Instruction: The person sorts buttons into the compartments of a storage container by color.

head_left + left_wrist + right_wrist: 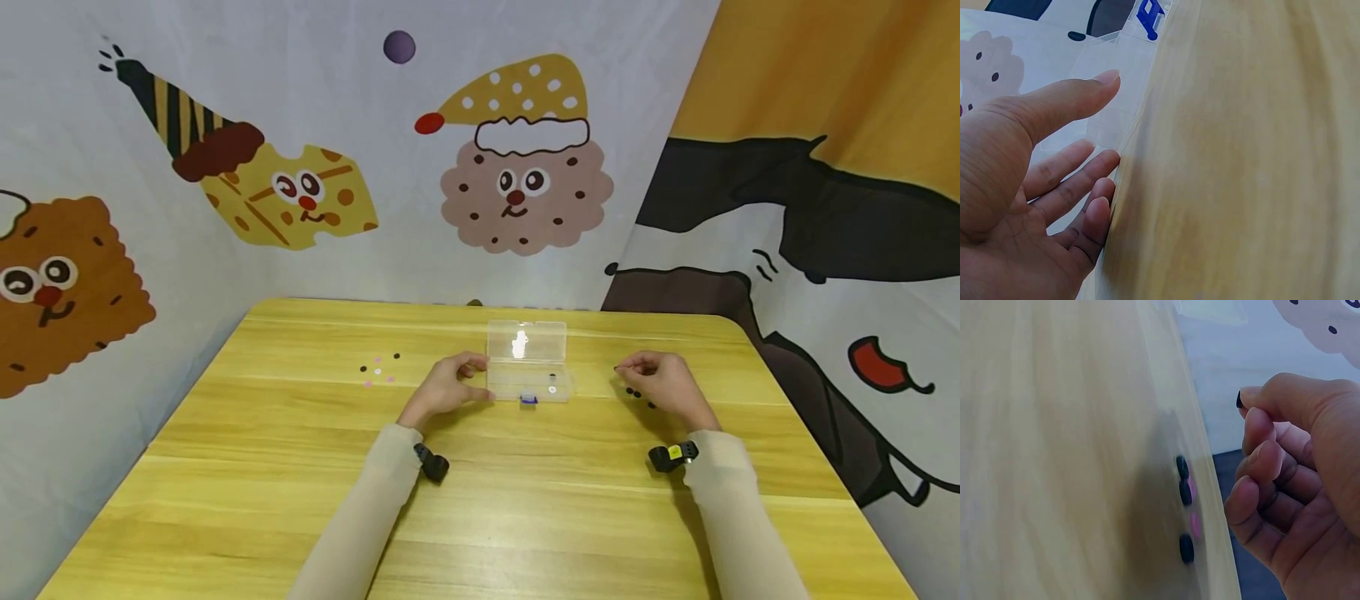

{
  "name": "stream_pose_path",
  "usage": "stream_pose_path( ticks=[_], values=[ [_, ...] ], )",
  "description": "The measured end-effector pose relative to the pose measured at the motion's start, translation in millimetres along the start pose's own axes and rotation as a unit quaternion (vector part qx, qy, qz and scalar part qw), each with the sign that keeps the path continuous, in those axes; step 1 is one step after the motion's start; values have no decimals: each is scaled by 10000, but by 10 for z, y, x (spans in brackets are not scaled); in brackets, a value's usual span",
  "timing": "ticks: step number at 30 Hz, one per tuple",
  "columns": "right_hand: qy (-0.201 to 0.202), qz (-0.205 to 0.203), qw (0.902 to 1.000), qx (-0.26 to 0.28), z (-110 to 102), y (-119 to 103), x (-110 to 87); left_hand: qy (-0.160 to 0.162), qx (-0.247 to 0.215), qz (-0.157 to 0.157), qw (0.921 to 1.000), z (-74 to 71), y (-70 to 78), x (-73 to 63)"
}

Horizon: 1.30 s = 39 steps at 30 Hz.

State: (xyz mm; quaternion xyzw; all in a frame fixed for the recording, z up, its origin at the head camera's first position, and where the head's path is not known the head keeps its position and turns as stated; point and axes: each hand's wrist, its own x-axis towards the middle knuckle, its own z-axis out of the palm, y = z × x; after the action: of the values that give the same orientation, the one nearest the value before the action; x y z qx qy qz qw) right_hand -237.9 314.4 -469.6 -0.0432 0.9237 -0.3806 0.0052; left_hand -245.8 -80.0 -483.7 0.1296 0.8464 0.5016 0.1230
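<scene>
- Cartoon-printed cloth [420, 275] is hanging beyond the far edge of a wood-grained table [525, 500], with a yellow and dark section showing on the right.
- On the far half of the table, a clear plastic box [517, 383] is lying between the two hands, its lid [543, 340] standing open on the far side and its blue latch [528, 401] showing at the near side.
- Toward the right end of the box, a white piece [552, 389] is lying inside, with a dark piece [552, 377] just beyond it.
- At the left end of the box, the left hand [447, 385] is keeping thumb and fingers apart, the thumb touching the near corner and the forefinger reaching the far one; how firmly they are pressing, I cannot tell.
- To the right of the box, and well apart from it, the right hand [663, 385] is pinching a small black piece [1239, 399] between thumb and forefinger, the piece jutting out at the fingertips above the table.
- Below that pinch, three black discs [1186, 549] and two pink discs [1195, 525] are resting on the wood, some touching or overlapping.
- Left of the left hand, a loose cluster of black, pink and white pieces [378, 372] is lying scattered.
- Pale sleeves [352, 508] are covering both forearms.
</scene>
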Motion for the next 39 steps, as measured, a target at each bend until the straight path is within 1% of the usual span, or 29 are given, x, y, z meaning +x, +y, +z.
stream_pose_path(
  ticks=[12, 23, 33, 39],
  values=[
    [117, -215, 9997, 79, 97, -143, 62, -4, -89, -24, 10000, 6, 6, -6],
    [95, -200, 9996, 166, 161, -288, 84, 49, -69, -58, 9999, 7, 23, -11],
    [47, -230, 9992, 313, 238, -357, 134, 12, -40, -84, 10000, -1, 10, 3],
    [0, -177, 9987, 468, 287, -391, 145, 19, -34, -82, 10000, 0, 0, 5]
  ],
)
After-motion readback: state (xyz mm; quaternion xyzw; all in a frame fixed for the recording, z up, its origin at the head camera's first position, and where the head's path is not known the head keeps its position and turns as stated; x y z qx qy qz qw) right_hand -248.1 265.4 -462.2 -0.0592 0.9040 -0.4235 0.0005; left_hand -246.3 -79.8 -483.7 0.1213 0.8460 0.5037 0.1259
